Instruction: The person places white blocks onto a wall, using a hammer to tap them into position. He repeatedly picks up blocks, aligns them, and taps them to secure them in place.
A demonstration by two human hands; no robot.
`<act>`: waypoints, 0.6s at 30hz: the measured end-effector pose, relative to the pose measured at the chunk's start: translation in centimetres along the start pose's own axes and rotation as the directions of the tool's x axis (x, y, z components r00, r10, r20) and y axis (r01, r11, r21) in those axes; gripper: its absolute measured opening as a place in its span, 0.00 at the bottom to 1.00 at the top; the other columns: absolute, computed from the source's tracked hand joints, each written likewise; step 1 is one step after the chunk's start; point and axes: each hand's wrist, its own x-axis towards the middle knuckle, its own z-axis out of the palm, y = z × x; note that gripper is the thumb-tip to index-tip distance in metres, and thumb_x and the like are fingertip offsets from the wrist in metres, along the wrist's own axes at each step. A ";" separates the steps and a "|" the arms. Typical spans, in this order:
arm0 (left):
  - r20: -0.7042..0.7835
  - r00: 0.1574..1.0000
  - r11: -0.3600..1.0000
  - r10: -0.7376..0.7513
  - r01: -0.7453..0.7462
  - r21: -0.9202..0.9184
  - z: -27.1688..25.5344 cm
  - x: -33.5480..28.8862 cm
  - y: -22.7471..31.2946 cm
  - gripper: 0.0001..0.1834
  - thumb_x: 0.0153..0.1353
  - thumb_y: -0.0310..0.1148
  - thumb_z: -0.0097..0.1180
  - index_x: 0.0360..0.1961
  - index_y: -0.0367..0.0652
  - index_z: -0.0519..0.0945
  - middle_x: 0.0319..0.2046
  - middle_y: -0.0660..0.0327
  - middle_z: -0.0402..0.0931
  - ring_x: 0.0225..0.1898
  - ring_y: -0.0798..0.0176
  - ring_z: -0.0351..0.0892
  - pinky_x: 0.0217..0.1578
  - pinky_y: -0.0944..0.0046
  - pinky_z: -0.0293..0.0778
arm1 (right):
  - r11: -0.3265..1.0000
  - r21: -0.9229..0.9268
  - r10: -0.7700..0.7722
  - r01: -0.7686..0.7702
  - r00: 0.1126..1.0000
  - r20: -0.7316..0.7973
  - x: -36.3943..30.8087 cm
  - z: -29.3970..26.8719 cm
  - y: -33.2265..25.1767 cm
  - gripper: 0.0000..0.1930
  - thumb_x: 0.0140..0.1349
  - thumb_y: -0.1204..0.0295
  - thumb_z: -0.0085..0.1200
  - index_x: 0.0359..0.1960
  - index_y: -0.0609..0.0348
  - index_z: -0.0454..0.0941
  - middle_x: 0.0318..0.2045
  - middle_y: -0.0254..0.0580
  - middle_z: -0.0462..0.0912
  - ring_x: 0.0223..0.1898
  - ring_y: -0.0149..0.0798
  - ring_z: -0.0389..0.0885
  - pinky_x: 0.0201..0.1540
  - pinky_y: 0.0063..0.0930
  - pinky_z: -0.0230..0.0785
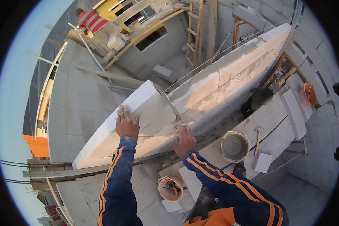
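A wall of pale blocks (237,69) runs diagonally from lower left to upper right. My left hand (127,126) lies with fingers spread on the top edge of its raised white end block (141,101). Lower on the near face, my right hand (184,141) is closed beside the foot of an upright mortar joint (172,107). A small tan bit shows at its fingertips; I cannot make out what it grips. Grey mortar (214,67) covers part of the lower course's top, beyond the joint.
A bucket of grey mortar (223,151) and a hammer (258,142) are on the platform to my right. A bucket with tools (162,193) sits below my hands. A taut string (199,67) runs along the wall. Another person (94,22) bends over a wall at upper left.
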 end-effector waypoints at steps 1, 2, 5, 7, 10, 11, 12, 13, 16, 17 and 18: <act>0.010 1.000 1.000 -0.001 0.001 -0.001 0.0 0.0 0.0 0.44 0.58 0.46 0.67 0.72 0.46 0.62 0.73 0.50 0.58 0.73 0.45 0.59 0.68 0.45 0.62 | 1.000 0.000 0.001 -0.001 1.000 0.004 -1.0 -0.8 0.9 0.20 0.54 0.74 0.56 0.50 0.56 0.73 0.50 0.52 0.74 0.52 0.61 0.74 0.49 0.51 0.73; 0.019 1.000 1.000 -0.002 0.002 0.000 0.0 0.0 0.0 0.43 0.59 0.47 0.66 0.72 0.46 0.62 0.73 0.50 0.58 0.73 0.44 0.59 0.68 0.45 0.61 | 1.000 0.002 0.001 -0.001 1.000 0.010 -1.8 -1.5 1.7 0.20 0.54 0.74 0.56 0.50 0.56 0.73 0.49 0.52 0.75 0.51 0.61 0.75 0.49 0.51 0.73; 0.011 1.000 1.000 0.010 -0.010 0.010 0.0 0.0 0.0 0.43 0.59 0.47 0.65 0.72 0.46 0.62 0.73 0.50 0.58 0.73 0.44 0.59 0.68 0.44 0.61 | 0.982 0.180 -0.039 0.055 0.995 -0.091 -2.4 -2.7 3.7 0.20 0.57 0.72 0.62 0.51 0.59 0.73 0.44 0.52 0.78 0.43 0.55 0.81 0.44 0.43 0.78; 0.002 1.000 1.000 0.011 -0.011 0.001 0.1 0.0 0.0 0.43 0.59 0.46 0.66 0.72 0.47 0.62 0.73 0.50 0.58 0.73 0.44 0.59 0.68 0.44 0.61 | 0.765 0.605 0.141 -0.221 0.974 0.178 -0.4 -2.4 4.7 0.16 0.63 0.66 0.59 0.49 0.59 0.74 0.41 0.44 0.79 0.37 0.45 0.81 0.39 0.38 0.78; -0.007 1.000 1.000 0.007 -0.007 -0.008 0.3 -0.1 -0.2 0.43 0.57 0.45 0.67 0.72 0.47 0.63 0.73 0.49 0.58 0.73 0.45 0.58 0.68 0.44 0.61 | -0.172 0.761 -0.013 -0.626 0.774 0.633 5.1 -2.0 6.7 0.17 0.73 0.57 0.50 0.51 0.58 0.73 0.37 0.36 0.78 0.30 0.30 0.78 0.29 0.25 0.75; -0.004 1.000 1.000 0.005 -0.005 -0.003 0.3 -0.1 -0.2 0.44 0.57 0.46 0.67 0.72 0.47 0.63 0.73 0.50 0.58 0.73 0.45 0.58 0.68 0.44 0.61 | -0.212 0.668 -0.062 -0.713 0.692 0.719 6.9 -1.8 7.5 0.17 0.74 0.57 0.49 0.52 0.57 0.72 0.37 0.36 0.78 0.29 0.30 0.78 0.28 0.25 0.75; -0.009 1.000 1.000 0.006 -0.006 0.011 0.3 0.0 -0.2 0.44 0.57 0.46 0.67 0.72 0.47 0.62 0.73 0.50 0.58 0.73 0.45 0.58 0.68 0.45 0.61 | -0.258 0.576 -0.172 -0.776 0.623 0.763 8.2 -1.7 8.0 0.17 0.75 0.57 0.47 0.54 0.56 0.72 0.37 0.36 0.78 0.29 0.29 0.78 0.27 0.24 0.74; -0.006 1.000 1.000 0.004 -0.004 0.006 0.4 0.0 -0.2 0.44 0.57 0.46 0.67 0.72 0.47 0.63 0.73 0.50 0.58 0.73 0.45 0.58 0.68 0.45 0.61 | -0.315 0.475 -0.263 -0.822 0.557 0.788 9.0 -1.9 8.7 0.17 0.75 0.56 0.45 0.55 0.56 0.71 0.36 0.36 0.78 0.28 0.29 0.77 0.25 0.23 0.74; -0.010 1.000 1.000 0.003 -0.003 0.015 0.5 -0.1 -0.1 0.43 0.58 0.46 0.67 0.72 0.47 0.63 0.73 0.50 0.58 0.73 0.45 0.58 0.68 0.44 0.61 | -0.275 0.340 -0.288 -0.899 0.414 0.863 8.2 -5.0 10.6 0.23 0.76 0.55 0.42 0.62 0.59 0.69 0.36 0.40 0.78 0.24 0.29 0.74 0.24 0.21 0.72; -0.011 1.000 1.000 0.005 -0.005 0.018 0.5 -0.1 -0.1 0.43 0.58 0.46 0.66 0.72 0.47 0.63 0.73 0.51 0.58 0.73 0.45 0.58 0.68 0.44 0.61 | -0.264 0.296 -0.303 -0.918 0.371 0.878 7.1 -6.7 11.2 0.23 0.76 0.55 0.43 0.60 0.59 0.70 0.36 0.40 0.78 0.24 0.29 0.75 0.24 0.21 0.72; -0.011 1.000 0.999 0.008 -0.008 0.031 0.6 -0.1 -0.1 0.42 0.59 0.47 0.66 0.72 0.47 0.63 0.73 0.51 0.59 0.73 0.45 0.58 0.68 0.44 0.61 | -0.170 0.355 -0.245 -0.919 0.388 0.889 6.0 -8.6 11.7 0.21 0.75 0.56 0.44 0.59 0.59 0.71 0.36 0.41 0.78 0.25 0.29 0.76 0.24 0.21 0.72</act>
